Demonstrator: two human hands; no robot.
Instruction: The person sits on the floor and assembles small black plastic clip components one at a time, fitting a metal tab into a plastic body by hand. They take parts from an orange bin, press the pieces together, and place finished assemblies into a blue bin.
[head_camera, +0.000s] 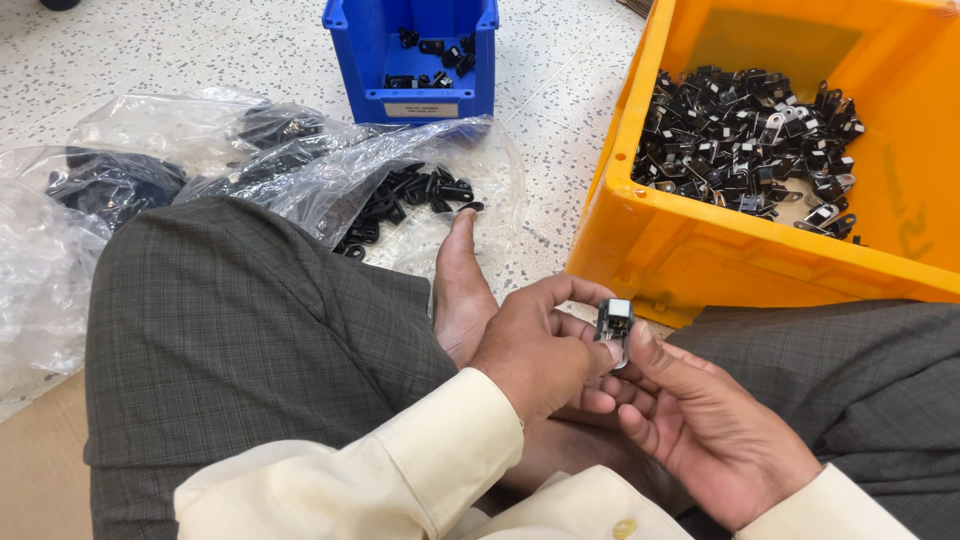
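Between my crossed legs, both hands pinch one small black and silver metal part (614, 320). My left hand (535, 350) holds it from the left with thumb and fingertips. My right hand (700, 420) lies palm up beneath it, its thumb pressed on the part's right side. A bare foot (458, 290) rests on the floor just left of the hands. Cream shirt cuffs cover both wrists.
An orange crate (640, 240) at the right holds several similar black and silver parts (750, 140). A blue bin (410, 100) with black pieces stands at the top centre. Clear plastic bags (330, 170) with black clips (410, 195) lie on the speckled floor to the left.
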